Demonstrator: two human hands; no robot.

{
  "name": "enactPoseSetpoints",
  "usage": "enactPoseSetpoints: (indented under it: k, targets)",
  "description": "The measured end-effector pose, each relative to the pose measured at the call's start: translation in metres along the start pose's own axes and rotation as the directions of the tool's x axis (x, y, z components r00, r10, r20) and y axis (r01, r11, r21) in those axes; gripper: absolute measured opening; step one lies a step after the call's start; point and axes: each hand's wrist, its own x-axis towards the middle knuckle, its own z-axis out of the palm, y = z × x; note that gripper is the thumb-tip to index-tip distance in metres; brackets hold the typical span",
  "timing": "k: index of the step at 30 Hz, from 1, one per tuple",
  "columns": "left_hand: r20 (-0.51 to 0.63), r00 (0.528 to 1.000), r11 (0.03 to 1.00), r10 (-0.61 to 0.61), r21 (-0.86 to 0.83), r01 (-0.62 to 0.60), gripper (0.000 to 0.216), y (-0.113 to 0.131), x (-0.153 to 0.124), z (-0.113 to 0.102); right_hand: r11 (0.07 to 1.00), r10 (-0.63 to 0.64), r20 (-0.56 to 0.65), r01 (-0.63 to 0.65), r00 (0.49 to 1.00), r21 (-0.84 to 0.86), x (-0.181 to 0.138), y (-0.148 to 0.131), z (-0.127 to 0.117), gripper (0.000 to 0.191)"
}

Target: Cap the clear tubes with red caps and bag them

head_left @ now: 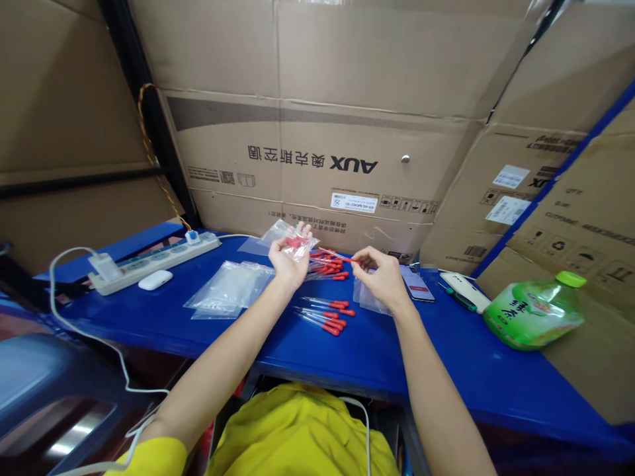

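My left hand [288,259] is raised above the blue table [446,370], closed on a small clear plastic bag [290,235] with red-capped droppers inside. My right hand [380,276] pinches one thin dropper with a red bulb [333,254], its tip pointing toward the bag's mouth. Several loose red-capped droppers [328,316] lie on the table just below my hands. More droppers [328,266] are piled behind them.
A stack of empty clear bags [228,291] lies to the left. A white power strip [153,261] and a white earbud case [155,279] sit at far left. A phone [418,286], a white device [466,291] and a green bottle [533,314] lie at right. Cardboard boxes [317,145] wall the back.
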Motion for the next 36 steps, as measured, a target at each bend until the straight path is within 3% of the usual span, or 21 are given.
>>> enactPoseSetpoints:
  k: [10, 17, 23, 30, 36]
  targets:
    - [0.122, 0.986, 0.992, -0.117, 0.069, 0.109, 0.063, -0.021, -0.017, -0.003, 0.985, -0.139, -0.094, 0.128, 0.986, -0.116, -0.003, -0.002, 0.021, 0.005]
    - [0.080, 0.992, 0.995, -0.093, 0.038, 0.091, 0.059, -0.014, -0.015, 0.002, 0.980, -0.201, -0.090, 0.200, 0.975, -0.023, -0.006, -0.009, 0.021, 0.004]
    - [0.125, 0.984, 0.990, -0.125, 0.081, 0.115, 0.058, -0.019, -0.019, 0.000, 0.985, -0.168, -0.001, 0.168, 0.986, 0.048, -0.010, -0.013, 0.036, 0.010]
    - [0.136, 0.956, 0.947, -0.260, 0.230, 0.225, 0.063, -0.028, -0.029, -0.003, 0.998, -0.006, 0.018, 0.004, 1.000, 0.069, -0.014, -0.018, 0.051, 0.017]
    - [0.170, 0.949, 0.946, -0.266, 0.236, 0.223, 0.065, -0.026, -0.031, -0.001, 0.984, -0.005, 0.037, -0.002, 0.999, 0.178, -0.014, -0.018, 0.053, 0.019]
